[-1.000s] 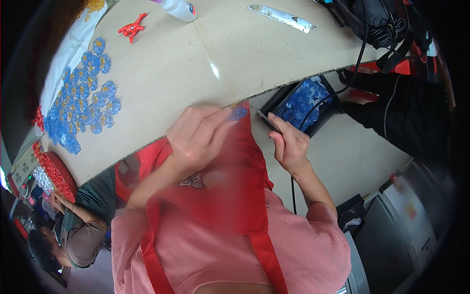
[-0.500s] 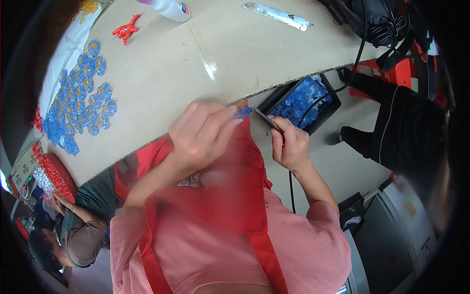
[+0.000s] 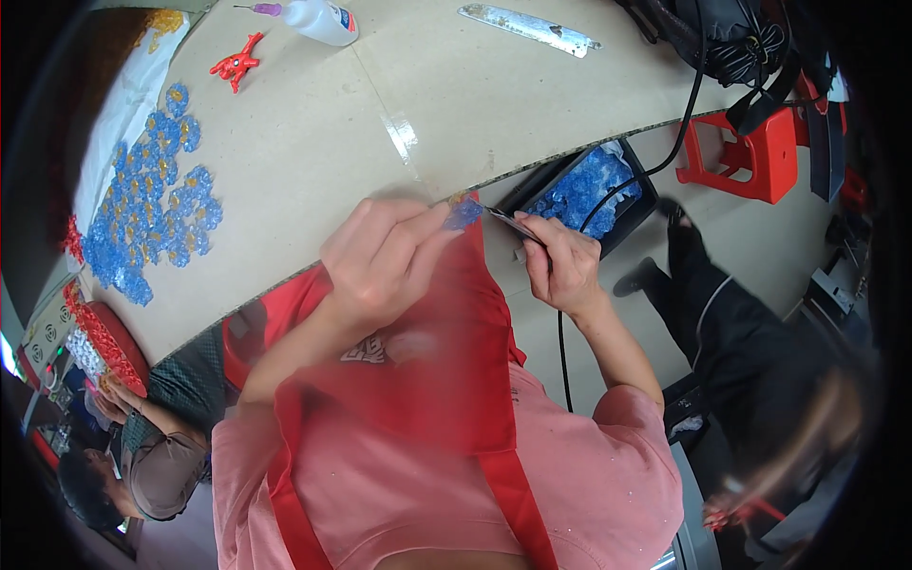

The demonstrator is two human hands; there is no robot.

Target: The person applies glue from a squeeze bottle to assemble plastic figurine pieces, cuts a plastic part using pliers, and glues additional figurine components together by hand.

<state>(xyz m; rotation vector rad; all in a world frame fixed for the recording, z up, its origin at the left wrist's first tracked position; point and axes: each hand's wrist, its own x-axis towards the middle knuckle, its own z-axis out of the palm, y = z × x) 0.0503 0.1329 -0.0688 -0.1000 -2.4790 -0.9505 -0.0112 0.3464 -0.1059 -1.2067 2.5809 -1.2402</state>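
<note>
My left hand [image 3: 380, 256] pinches a small translucent blue plastic piece [image 3: 464, 213] with an orange patch, just off the table's front edge. Closed around a slim dark metal tool [image 3: 516, 226] is my right hand [image 3: 568, 261]. The tool's narrow tip points at the blue piece and ends close to it; whether they touch is too small to tell, as is the tool's exact kind. Many similar blue pieces with yellow centres [image 3: 142, 204] lie in a cluster at the left of the table.
A black bin [image 3: 649, 204] with blue pieces stands below the table edge, a black cable [image 3: 665, 166] crossing it. On the table are a red figure [image 3: 236, 63], a squeeze bottle [image 3: 321, 23] and a metal blade [image 3: 527, 30]. A red stool [image 3: 781, 157] and two other people are nearby.
The blue piece has turned slightly in my left fingers and both hands stay nearly in place. At the right, a person in dark clothes has moved nearer, uncovering the red stool.
</note>
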